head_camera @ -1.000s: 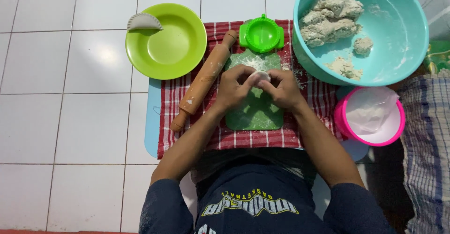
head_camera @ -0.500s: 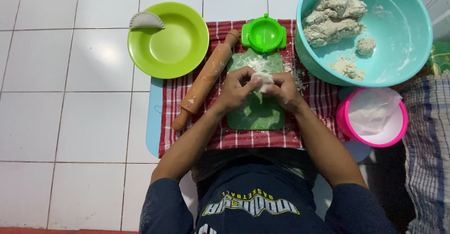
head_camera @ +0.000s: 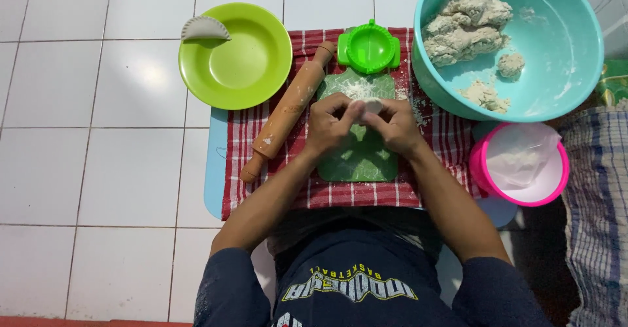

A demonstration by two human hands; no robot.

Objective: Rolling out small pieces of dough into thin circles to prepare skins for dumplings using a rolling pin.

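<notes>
Pinching white dough point(head_camera: 370, 106), both hands point(head_camera: 362, 125)

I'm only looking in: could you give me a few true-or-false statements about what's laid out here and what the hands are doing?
1. Both hands, left hand and right hand, pinch a small piece of dough. True.
2. The rolling pin lies in the blue bowl. False: it lies on the checked cloth.
3. A folded dumpling sits on the green plate. True.
4. The green press is in the pink bowl. False: it sits beyond the green board.
</notes>
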